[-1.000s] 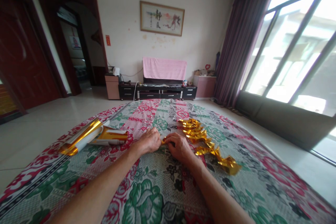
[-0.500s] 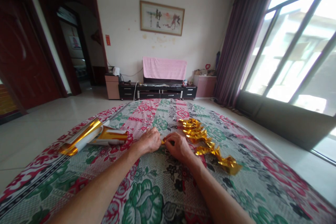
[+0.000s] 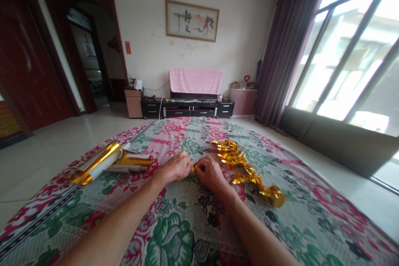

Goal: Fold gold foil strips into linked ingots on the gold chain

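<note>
Both hands meet over the middle of a flower-patterned cloth. A small piece of gold foil paper shows between them, mostly hidden by the fingers. My left hand is closed with its fingertips on the left end of the foil. My right hand pinches the other end, thumb and forefinger curled into a ring. Just right of that hand lies a row of folded gold foil pieces, running toward the near right. To the left, rolled sheets of gold foil paper with white backs rest on the cloth.
Beyond the cloth stands a low black TV cabinet, with a pink towel over the screen. A purple curtain and large windows are on the right. Dark red doors are at the left.
Hardly anything differs. Slightly more of the gold foil shows between my fingertips; both hands stay in the same place.
</note>
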`<state>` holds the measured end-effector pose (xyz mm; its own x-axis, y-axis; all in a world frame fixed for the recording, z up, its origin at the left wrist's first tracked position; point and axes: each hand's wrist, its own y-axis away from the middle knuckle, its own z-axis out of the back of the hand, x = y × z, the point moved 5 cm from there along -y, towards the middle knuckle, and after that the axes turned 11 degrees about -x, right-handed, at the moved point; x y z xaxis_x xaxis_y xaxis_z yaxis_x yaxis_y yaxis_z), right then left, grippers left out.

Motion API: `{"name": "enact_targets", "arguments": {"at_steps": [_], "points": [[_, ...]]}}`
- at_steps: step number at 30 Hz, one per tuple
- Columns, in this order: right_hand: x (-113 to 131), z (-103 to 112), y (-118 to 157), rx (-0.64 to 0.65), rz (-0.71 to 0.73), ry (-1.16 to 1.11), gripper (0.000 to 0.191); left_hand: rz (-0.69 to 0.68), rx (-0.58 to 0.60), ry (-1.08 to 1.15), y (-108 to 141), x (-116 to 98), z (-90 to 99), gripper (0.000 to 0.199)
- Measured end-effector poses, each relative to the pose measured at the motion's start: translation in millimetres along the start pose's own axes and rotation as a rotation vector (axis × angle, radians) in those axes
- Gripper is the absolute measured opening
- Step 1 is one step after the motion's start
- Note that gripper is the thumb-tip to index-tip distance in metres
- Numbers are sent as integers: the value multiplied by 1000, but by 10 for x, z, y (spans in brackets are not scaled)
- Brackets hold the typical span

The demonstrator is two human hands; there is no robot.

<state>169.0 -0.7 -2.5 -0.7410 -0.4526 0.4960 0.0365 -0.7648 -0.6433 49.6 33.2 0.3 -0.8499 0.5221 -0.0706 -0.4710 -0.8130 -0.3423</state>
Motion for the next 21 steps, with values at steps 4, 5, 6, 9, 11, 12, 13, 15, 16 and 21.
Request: {"name": "enact_targets", "arguments": {"at_steps": [4,5,6,9,11,12,13,15,16,21], "points": [[11,4,10,26,22,11,13,6,6,-6,3,0,-2,20],[14,5,13,28,29,10,13,3,2,-12,3,-3,0,20],[16,6,14,28,37,8,14,0,-4,-20,4,-6,4,21],[19,10,15,26,54,-2,17,-5,-21,-38,8,-13,15,22],[14,10,12,27,53,-12,18,-11,-22,-42,11,-20,19,23],[10,8,10,29,51,-16,18,-12,-21,-41,13,-22,20,23],[6,5,9,31,50,-21,18,-12,-20,-42,15,-25,22,23],[-1,0,7,31,48,-28,18,-9,-16,-45,19,-29,29,23],[-4,-1,6,30,45,-30,18,-8,-14,-48,21,-32,33,23],[-8,0,9,29,43,-29,18,-2,-2,-57,28,-47,45,23]]}}
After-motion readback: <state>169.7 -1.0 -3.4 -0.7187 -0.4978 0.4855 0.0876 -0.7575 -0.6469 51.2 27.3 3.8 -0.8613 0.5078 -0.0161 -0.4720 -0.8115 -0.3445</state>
